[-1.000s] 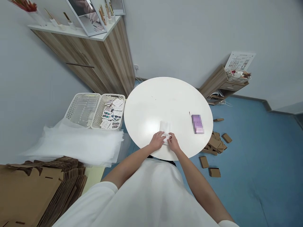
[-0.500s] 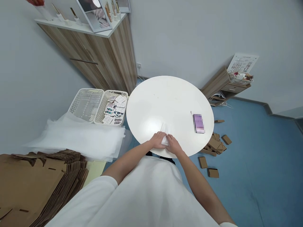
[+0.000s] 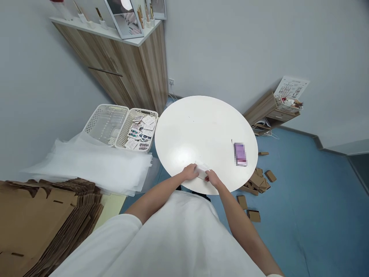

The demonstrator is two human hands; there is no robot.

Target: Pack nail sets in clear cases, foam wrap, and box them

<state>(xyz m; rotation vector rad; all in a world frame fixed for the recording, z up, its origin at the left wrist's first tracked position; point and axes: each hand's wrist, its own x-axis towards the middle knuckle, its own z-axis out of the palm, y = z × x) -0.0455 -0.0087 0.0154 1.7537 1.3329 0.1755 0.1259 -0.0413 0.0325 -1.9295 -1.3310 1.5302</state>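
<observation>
At the near edge of the round white table (image 3: 201, 127), a small whitish wrapped packet (image 3: 202, 170) is between my hands. It looks like thin translucent sheet folded into a bundle, and its contents cannot be made out. My left hand (image 3: 190, 172) grips its left end with fingers closed. On the other end, my right hand (image 3: 212, 177) pinches the near right side, fingers curled in. A purple item (image 3: 240, 154), blurred by pixels, lies apart on the table's right side.
To the left stand a basket of carded small items (image 3: 141, 130) and a basket of clear pieces (image 3: 106, 123). White translucent sheets (image 3: 100, 163) and stacked flat cardboard (image 3: 37, 219) lie nearer. Small brown boxes (image 3: 256, 181) sit on the floor at right. A wooden cabinet (image 3: 127, 73) stands behind.
My hands have moved slightly apart, and more of the white packet shows between them. It now looks flatter and more compact. The whole view has shifted a little.
</observation>
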